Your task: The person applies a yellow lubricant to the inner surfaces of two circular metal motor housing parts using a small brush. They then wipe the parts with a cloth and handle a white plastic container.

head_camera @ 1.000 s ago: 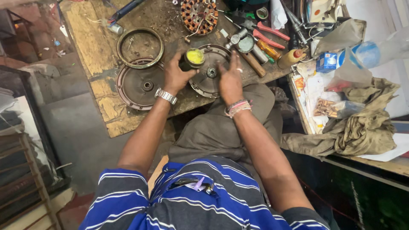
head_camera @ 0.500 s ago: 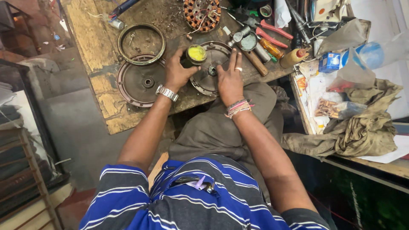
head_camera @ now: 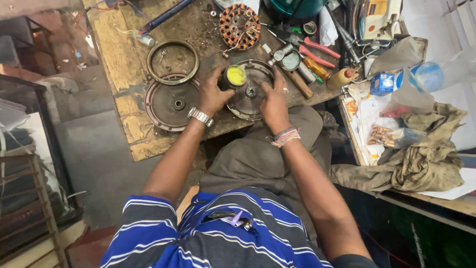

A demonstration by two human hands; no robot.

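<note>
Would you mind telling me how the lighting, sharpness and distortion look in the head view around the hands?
Head view: even, soft light on the wooden bench, no hard shadows; the left hand, the open tin of yellow grease it holds and the right hand on the round metal cover are fairly sharp; wide-angle bending at the edges; the lower right corner is dark.

The person wears a short-sleeved shirt with broad blue stripes, thin white lines and grey bands [head_camera: 223, 243]. A small lilac clip and a dark object [head_camera: 233, 217] sit at the chest of the shirt. The trousers are of plain grey-brown cloth [head_camera: 258, 159]. On the wrist of the left hand [head_camera: 213, 94] there is a silver metal watch with a link band [head_camera: 200, 117]. The right hand [head_camera: 273, 101] has a ring on one finger [head_camera: 285, 91], and its wrist carries several thin pink and red thread bands [head_camera: 284, 136]. Both forearms are bare.
</note>
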